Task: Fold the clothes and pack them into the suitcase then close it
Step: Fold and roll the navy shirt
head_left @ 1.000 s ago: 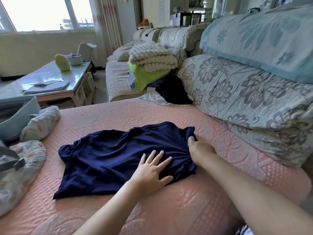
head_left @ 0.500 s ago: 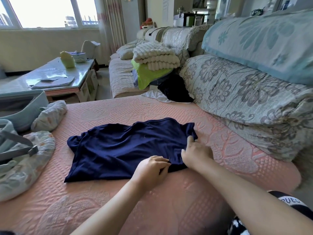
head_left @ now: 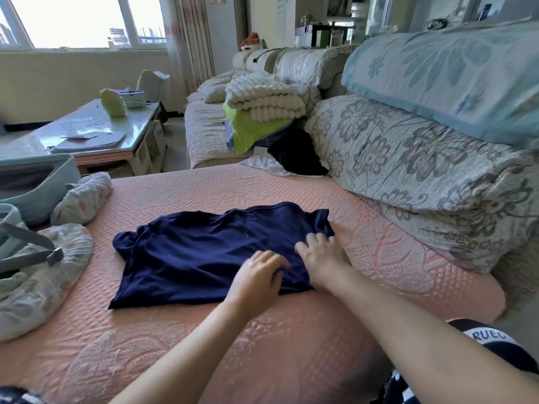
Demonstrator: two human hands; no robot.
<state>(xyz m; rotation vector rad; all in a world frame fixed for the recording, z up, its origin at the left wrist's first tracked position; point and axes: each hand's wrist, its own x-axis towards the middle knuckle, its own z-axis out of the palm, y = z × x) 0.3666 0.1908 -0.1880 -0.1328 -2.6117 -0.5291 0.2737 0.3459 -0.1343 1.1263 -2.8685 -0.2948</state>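
Note:
A navy blue garment (head_left: 204, 252) lies flat on the pink sofa cover (head_left: 262, 345). My left hand (head_left: 256, 278) has its fingers curled on the garment's near right edge and pinches the fabric. Just to its right, my right hand (head_left: 320, 255) rests on the garment's right end with the fingers pointing forward; it is blurred. The light blue suitcase (head_left: 32, 185) lies open at the left edge, with a grey strap (head_left: 26, 252) across pale floral clothes (head_left: 49, 287). A rolled pale garment (head_left: 84, 196) lies beside it.
Large floral cushions (head_left: 423, 176) line the right side. At the far end of the sofa lie a black garment (head_left: 297, 158) and a stack of white and green blankets (head_left: 262, 106). A glass-topped coffee table (head_left: 87, 132) stands at the back left.
My left hand went from lying flat on the garment to curling on its near edge. My right hand slid from the far right corner back toward the left hand.

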